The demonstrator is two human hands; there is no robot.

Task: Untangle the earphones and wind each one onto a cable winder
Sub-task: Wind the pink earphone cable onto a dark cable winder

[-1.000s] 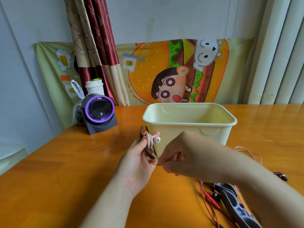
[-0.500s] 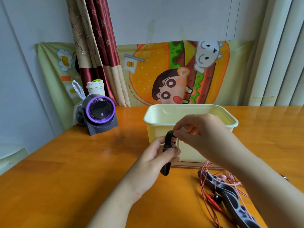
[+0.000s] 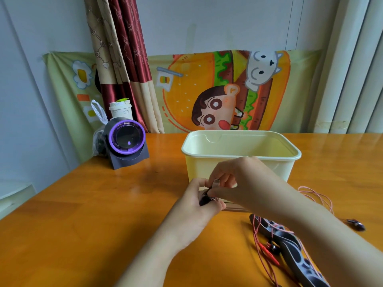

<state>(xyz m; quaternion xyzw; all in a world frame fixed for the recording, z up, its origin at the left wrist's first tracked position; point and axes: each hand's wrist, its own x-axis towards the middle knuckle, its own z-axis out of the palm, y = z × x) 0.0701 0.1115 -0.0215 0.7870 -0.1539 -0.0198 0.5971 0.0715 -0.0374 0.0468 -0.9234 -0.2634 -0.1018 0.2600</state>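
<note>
At frame centre, just before the cream tub (image 3: 207, 168), the left hand (image 3: 198, 207) curls its fingers round a dark cable winder (image 3: 204, 199). The right hand (image 3: 240, 183) pinches a silver earphone end (image 3: 216, 181) just above it; more earphone cables (image 3: 257, 241) lie at lower right

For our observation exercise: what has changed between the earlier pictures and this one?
The left hand keeps gripping the dark winder, now mostly hidden in its grip. The right hand has closed in and pinches a small silvery piece at it. Tub and loose red earphones stayed put.
</note>
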